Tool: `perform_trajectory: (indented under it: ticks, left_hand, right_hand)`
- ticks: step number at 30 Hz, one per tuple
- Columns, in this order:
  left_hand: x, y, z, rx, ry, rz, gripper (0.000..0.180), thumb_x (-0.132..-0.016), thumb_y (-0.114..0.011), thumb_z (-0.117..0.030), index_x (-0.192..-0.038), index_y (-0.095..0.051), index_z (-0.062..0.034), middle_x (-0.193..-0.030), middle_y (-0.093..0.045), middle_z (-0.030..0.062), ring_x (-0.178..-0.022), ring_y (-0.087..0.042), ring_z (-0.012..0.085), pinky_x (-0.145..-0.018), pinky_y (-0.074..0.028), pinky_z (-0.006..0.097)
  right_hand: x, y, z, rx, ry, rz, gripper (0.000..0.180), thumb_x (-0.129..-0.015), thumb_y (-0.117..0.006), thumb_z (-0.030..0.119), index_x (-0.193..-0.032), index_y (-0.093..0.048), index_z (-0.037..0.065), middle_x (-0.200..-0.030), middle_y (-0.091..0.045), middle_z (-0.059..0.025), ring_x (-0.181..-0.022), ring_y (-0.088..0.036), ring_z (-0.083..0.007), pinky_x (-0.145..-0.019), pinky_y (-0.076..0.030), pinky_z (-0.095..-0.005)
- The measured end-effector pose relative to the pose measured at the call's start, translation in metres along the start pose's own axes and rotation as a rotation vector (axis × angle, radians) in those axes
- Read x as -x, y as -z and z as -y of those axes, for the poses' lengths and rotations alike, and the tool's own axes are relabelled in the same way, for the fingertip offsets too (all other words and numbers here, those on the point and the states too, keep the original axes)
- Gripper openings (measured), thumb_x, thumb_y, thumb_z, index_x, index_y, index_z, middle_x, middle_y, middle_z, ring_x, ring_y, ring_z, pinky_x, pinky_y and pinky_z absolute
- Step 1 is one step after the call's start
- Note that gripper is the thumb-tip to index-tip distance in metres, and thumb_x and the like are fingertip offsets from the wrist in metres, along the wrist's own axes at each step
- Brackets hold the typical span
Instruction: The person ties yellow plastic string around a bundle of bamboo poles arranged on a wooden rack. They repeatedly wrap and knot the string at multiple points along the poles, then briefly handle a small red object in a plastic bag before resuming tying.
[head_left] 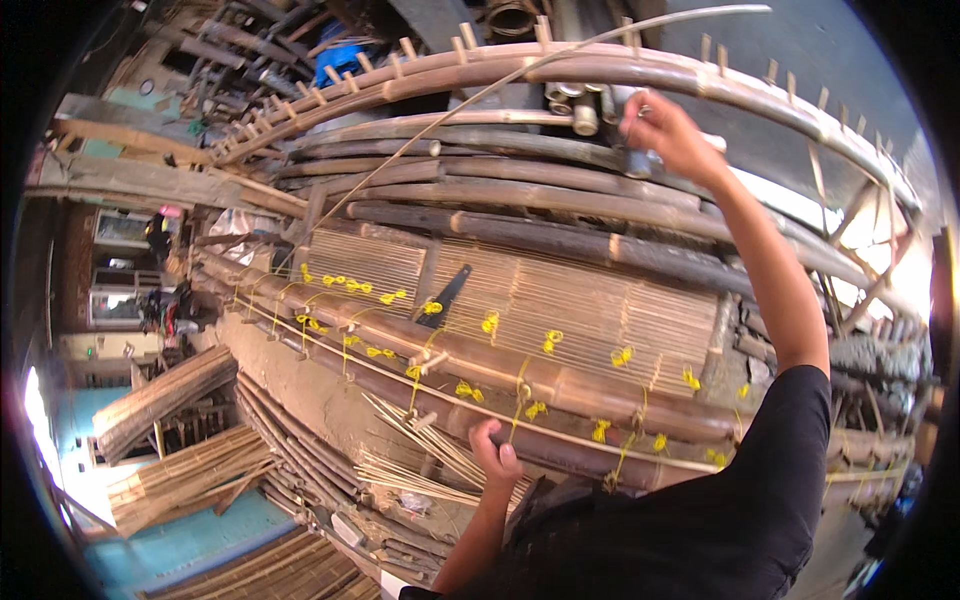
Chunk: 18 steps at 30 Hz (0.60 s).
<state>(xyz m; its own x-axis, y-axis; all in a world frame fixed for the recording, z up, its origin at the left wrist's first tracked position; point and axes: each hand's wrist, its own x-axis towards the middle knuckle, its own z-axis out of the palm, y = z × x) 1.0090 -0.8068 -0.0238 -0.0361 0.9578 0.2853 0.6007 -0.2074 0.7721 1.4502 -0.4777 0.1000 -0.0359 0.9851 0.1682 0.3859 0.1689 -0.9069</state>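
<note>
A woven mat of thin bamboo slats [590, 310] lies stretched across a frame of thick bamboo poles [560, 385], tied with several yellow string knots [490, 323]. My left hand [496, 455] is closed low at the near pole, gripping a thin pale bamboo strip [330, 345] that runs along it, next to a loose bundle of splints [420, 445]. My right hand [662, 130] is raised far out, fingers pinched beside cut bamboo tube ends [585, 115]; what it pinches is hidden. A long thin strip [470, 100] arcs overhead.
A dark saw blade [445, 293] rests on the mat. Curved poles with wooden pegs [480, 62] arch across the top. Bundles of bamboo slats [165, 395] and finished mats [185, 478] are stacked at lower left on a blue floor [190, 545].
</note>
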Motion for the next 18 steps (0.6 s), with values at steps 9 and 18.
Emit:
perform_trajectory:
  ticks: [9, 18]
  left_hand:
    - [-0.010, 0.021, -0.027, 0.384, -0.091, -0.094, 0.074, -0.098, -0.048, -0.053, -0.138, -0.032, 0.0065, -0.113, -0.047, 0.0119, -0.100, -0.046, 0.0199, -0.094, -0.038, 0.036]
    - [0.145, 0.032, -0.198, 0.976, 0.087, 0.836, 0.052, -0.093, -0.069, -0.028, -0.129, -0.051, 0.0037, -0.110, -0.062, 0.0075, -0.096, -0.058, 0.0122, -0.079, -0.048, 0.026]
  right_hand:
    - [0.289, -0.029, 0.148, 0.009, -0.031, 0.190, 0.021, -0.090, -0.065, 0.023, -0.101, -0.060, 0.006, -0.089, -0.070, -0.0085, -0.083, -0.068, -0.0242, -0.078, -0.053, -0.0381]
    - [0.569, -0.129, 0.238, -0.086, -0.109, -0.333, 0.017, -0.091, -0.064, 0.015, -0.101, -0.056, 0.004, -0.086, -0.069, -0.0162, -0.078, -0.069, -0.0320, -0.068, -0.053, -0.0400]
